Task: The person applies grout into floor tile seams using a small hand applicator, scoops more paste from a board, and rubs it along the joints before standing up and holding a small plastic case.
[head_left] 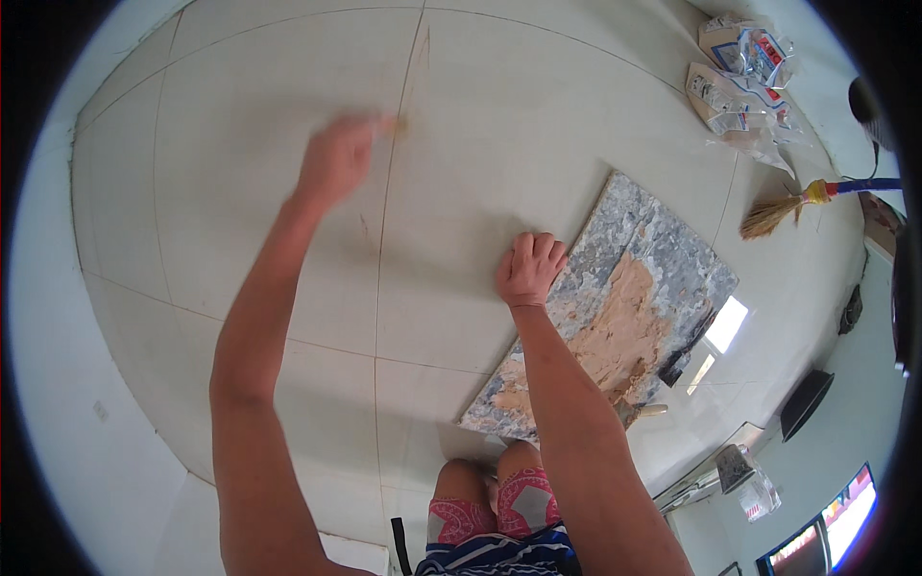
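Fingers [370, 127] of the left hand [334, 161] are blurring at 10–11 o'clock from frame centre. One is pointing toward the joint [385, 211] in the floor [538, 96]. Something small and tan is showing at its tip; can't tell if they're grasping it, or if contact is happening.

Right hand [531, 272] is resting near centre, toward 2 o'clock, just beside the board's left edge. Its fingers are curling under, knuckles up; can't tell if they're clenching on anything.

Board [687, 254] is lying flat on the floor at 3 o'clock, grey and mottled, corners pointing roughly 1, 3 and 7. Tan paste [615, 322] is covering its middle in a rough smear, partly hiding behind the right forearm. Black tool [676, 367] is lying at the board's edge, between 3 and 4. Wooden handle [653, 410] is sticking out past the board at 4.

Surroundings: broom [773, 217] is lying toward 2–3, bristles pointing inward. Crumpled bags [744, 96] are sitting at 2, by the wall. Clear bottle [759, 497] is showing at 4, and a lit screen [850, 514] is glowing farther out along the same line.
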